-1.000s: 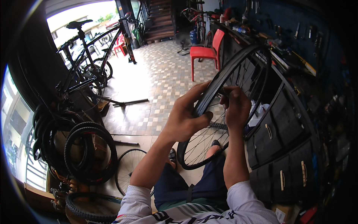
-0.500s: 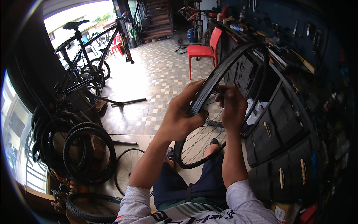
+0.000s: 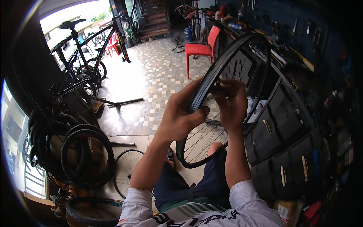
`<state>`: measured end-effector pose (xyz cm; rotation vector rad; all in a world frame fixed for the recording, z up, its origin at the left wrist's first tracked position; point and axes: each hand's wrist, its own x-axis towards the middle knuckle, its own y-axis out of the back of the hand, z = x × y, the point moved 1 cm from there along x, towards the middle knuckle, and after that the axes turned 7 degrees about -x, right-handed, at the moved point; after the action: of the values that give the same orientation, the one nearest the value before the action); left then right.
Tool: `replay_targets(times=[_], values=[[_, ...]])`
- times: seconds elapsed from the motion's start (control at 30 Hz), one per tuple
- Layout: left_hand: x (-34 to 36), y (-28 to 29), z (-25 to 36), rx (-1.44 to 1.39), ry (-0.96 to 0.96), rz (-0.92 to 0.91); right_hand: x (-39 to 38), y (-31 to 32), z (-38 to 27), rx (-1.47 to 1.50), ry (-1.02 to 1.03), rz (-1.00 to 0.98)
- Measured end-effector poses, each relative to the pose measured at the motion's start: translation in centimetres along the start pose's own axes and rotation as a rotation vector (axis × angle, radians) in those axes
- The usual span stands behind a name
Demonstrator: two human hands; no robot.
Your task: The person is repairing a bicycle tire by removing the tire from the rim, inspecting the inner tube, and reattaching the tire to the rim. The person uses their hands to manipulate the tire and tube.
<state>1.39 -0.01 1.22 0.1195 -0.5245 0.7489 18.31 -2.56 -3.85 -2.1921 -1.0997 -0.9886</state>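
Observation:
I hold a spoked bicycle wheel [image 3: 241, 43] tilted up in front of me, its dark rim showing a grey-blue channel along the upper edge. My left hand [image 3: 181, 115] grips the rim from the left, thumb and fingers pressed around it. My right hand [image 3: 232, 104] is closed at the rim's inner side among the spokes, its fingertips on a small dark piece that I cannot make out. The lower part of the wheel hangs over my legs.
A black bicycle [image 3: 89, 51] stands on a stand at left. Tires [image 3: 66, 154] are piled below it, beside a bare wheel [image 3: 117, 170]. A red chair [image 3: 197, 48] stands ahead. A cluttered bench [image 3: 236, 24], tool wall [image 3: 287, 19] and dark cabinets [image 3: 280, 143] line the right.
Both hands and the wheel have moved slightly up and to the left in the picture, as has the room. My right fingertips have shifted higher along the rim's inner side.

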Motion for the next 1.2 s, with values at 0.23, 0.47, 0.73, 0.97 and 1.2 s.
replay_targets(times=[0.23, 0.47, 0.73, 0.97, 1.2], values=[[0.3, -0.6, -1.2, 0.134, -0.199, -0.11, -0.1, 0.6, -1.1, 0.126, -0.061, 0.128], [0.5, -0.7, -0.9, 0.003, -0.11, -0.081, 1.0, 1.7, -1.4, 0.101, -0.19, 0.002], [1.0, 0.3, -0.2, 0.03, -0.052, -0.034, 0.2, -0.1, -0.1, -0.156, 0.059, 0.032], [1.8, 0.6, -0.4, 0.153, -0.193, -0.046, 2.2, 0.0, -1.2, 0.07, -0.196, 0.094], [1.4, 0.9, -1.6, -0.017, -0.041, -0.03, 1.5, 0.6, -0.5, -0.143, 0.075, -0.052]])
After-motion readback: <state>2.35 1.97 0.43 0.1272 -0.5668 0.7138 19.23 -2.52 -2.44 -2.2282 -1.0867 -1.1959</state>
